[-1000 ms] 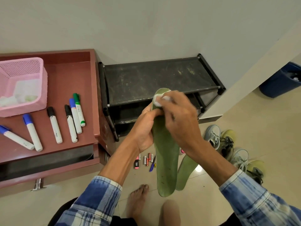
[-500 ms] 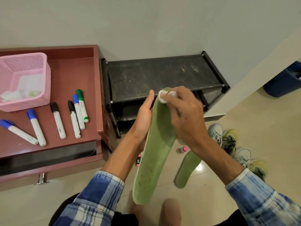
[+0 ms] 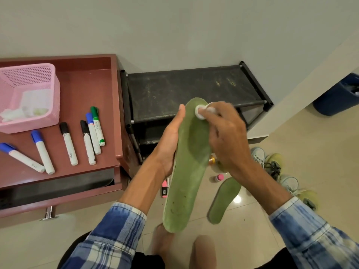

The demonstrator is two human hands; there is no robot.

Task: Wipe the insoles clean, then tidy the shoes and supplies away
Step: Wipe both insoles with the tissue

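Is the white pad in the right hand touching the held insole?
Touching. The head view shows the right hand pressing the white pad against the toe end of the held insole, no gap visible.

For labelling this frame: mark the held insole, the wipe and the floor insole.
held insole [image 3: 186, 171], head view, middle of its green face.
wipe [image 3: 198, 110], head view, white edge left of the fingertips.
floor insole [image 3: 223, 200], head view, its middle.

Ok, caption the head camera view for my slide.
Left hand holds a green insole while the right hand presses a white pad to its upper end.
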